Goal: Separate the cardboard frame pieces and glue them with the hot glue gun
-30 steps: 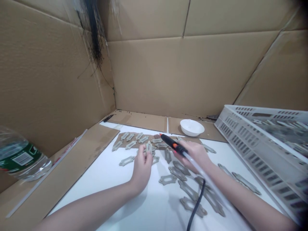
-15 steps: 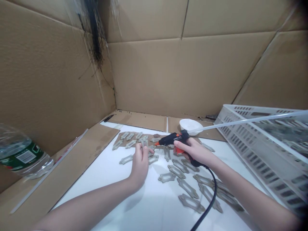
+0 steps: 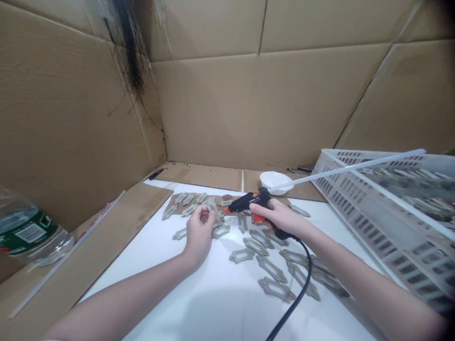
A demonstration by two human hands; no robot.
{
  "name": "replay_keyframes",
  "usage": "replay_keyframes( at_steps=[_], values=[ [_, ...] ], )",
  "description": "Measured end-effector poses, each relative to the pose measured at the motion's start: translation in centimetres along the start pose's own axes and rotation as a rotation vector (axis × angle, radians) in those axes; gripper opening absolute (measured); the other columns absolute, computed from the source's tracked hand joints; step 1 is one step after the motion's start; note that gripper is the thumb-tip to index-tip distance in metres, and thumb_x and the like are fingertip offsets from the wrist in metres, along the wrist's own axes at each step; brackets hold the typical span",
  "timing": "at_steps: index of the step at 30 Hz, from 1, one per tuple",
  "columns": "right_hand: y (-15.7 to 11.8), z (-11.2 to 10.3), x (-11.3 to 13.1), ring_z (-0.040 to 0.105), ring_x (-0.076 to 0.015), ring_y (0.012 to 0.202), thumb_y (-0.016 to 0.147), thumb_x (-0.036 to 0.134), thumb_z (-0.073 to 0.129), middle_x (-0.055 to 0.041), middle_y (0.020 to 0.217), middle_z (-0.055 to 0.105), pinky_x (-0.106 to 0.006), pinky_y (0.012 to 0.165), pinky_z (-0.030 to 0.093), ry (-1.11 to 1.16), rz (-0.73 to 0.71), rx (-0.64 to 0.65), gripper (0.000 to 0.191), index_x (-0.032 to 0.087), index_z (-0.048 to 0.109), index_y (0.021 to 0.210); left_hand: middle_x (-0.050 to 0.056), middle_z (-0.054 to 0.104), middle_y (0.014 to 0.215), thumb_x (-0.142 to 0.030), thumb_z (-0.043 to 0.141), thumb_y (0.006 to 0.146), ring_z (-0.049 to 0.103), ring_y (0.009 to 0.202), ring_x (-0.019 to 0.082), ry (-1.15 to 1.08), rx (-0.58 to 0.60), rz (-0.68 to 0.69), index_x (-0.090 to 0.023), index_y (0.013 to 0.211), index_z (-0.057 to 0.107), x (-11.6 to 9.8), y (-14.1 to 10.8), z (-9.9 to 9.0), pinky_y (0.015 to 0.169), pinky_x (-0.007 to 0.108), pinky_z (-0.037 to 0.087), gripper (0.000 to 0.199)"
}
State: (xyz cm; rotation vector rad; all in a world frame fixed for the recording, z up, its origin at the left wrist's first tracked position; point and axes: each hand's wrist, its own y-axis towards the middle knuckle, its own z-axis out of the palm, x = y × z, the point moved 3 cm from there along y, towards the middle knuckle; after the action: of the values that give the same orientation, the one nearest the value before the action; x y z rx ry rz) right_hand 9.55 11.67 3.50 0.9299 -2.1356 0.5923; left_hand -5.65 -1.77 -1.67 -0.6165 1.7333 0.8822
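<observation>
My right hand (image 3: 275, 217) is wrapped round a black and orange glue gun (image 3: 245, 202), its orange tip pointing left. A long translucent glue stick (image 3: 348, 168) sticks out of the gun's back. My left hand (image 3: 201, 232) is closed, thumb and fingers curled together, beside a grey-green frame-shaped piece (image 3: 213, 206); what the fingertips hold is too small to make out. Several similar pieces lie in rows on a brown cardboard strip (image 3: 177, 210) behind the left hand. More such pieces (image 3: 272, 269) are scattered on the white surface (image 3: 159, 274), below the gun.
A white bowl (image 3: 273, 179) stands behind the gun. At the right is a white slatted crate (image 3: 355, 208) holding many pieces. A water bottle (image 3: 31, 232) is at the left. Cardboard walls (image 3: 231, 109) rise behind, and a black cable (image 3: 296, 303) trails forward.
The whole view has shifted slightly. My left hand's fingers have curled in and no longer pinch the frame-shaped piece as before. The glue gun stays in my right hand, its stick's far end now in view.
</observation>
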Motion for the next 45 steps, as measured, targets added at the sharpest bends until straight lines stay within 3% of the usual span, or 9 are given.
replay_keyframes(
  at_steps=[9, 26, 34, 39, 42, 45],
  values=[
    [-0.5, 0.5, 0.4, 0.044, -0.0095, 0.038, 0.072, 0.06, 0.04, 0.0041, 0.043, 0.044, -0.02, 0.039, 0.033, -0.031, 0.006, 0.075, 0.043, 0.018, 0.045, 0.067, -0.004, 0.045, 0.055, -0.029, 0.053, 0.069, 0.041, 0.054, 0.008, 0.017, 0.007, -0.057, -0.017, 0.062, 0.046, -0.3, 0.2, 0.0, 0.051, 0.017, 0.031, 0.016],
    [-1.1, 0.6, 1.0, 0.045, -0.0104, 0.042, 0.072, 0.057, 0.043, 0.0039, 0.045, 0.046, -0.021, 0.041, 0.032, -0.104, 0.005, 0.018, 0.039, 0.018, 0.046, 0.065, -0.004, 0.045, 0.055, -0.028, 0.053, 0.068, 0.041, 0.052, 0.009, 0.05, 0.037, -0.03, -0.017, 0.063, 0.047, -0.7, -0.1, 0.1, 0.049, 0.018, 0.031, 0.014],
    [-2.1, 1.0, 2.3, 0.039, -0.0095, 0.045, 0.075, 0.05, 0.041, 0.0028, 0.051, 0.043, -0.021, 0.041, 0.025, -0.187, -0.126, 0.023, 0.035, 0.017, 0.046, 0.061, -0.005, 0.043, 0.053, -0.027, 0.053, 0.068, 0.039, 0.051, 0.008, 0.115, 0.042, -0.011, -0.017, 0.061, 0.047, -0.9, -0.1, 0.2, 0.049, 0.018, 0.03, 0.013],
    [-2.3, 0.2, 2.6, 0.042, -0.012, 0.049, 0.074, 0.047, 0.043, -0.0003, 0.054, 0.049, -0.022, 0.044, 0.027, -0.355, -0.203, -0.052, 0.033, 0.017, 0.05, 0.061, -0.005, 0.041, 0.054, -0.027, 0.052, 0.069, 0.037, 0.052, 0.008, 0.125, 0.017, 0.02, -0.017, 0.062, 0.046, -0.7, 0.1, 0.0, 0.05, 0.018, 0.029, 0.014],
    [-1.9, -0.8, 2.3, 0.044, -0.0121, 0.048, 0.074, 0.048, 0.044, -0.0006, 0.055, 0.051, -0.022, 0.045, 0.029, -0.269, -0.185, -0.084, 0.034, 0.016, 0.053, 0.068, -0.005, 0.039, 0.054, -0.028, 0.052, 0.069, 0.036, 0.052, 0.008, 0.108, -0.026, 0.025, -0.017, 0.063, 0.045, -0.6, 0.5, -0.3, 0.05, 0.019, 0.028, 0.014],
    [-1.5, -1.7, 1.7, 0.043, -0.0116, 0.042, 0.074, 0.055, 0.039, 0.0016, 0.049, 0.046, -0.022, 0.042, 0.031, -0.058, -0.06, -0.126, 0.042, 0.016, 0.054, 0.075, -0.005, 0.039, 0.055, -0.028, 0.052, 0.069, 0.036, 0.052, 0.009, 0.081, -0.018, 0.016, -0.017, 0.064, 0.045, -0.4, 0.6, -0.4, 0.05, 0.019, 0.029, 0.015]
  ],
)
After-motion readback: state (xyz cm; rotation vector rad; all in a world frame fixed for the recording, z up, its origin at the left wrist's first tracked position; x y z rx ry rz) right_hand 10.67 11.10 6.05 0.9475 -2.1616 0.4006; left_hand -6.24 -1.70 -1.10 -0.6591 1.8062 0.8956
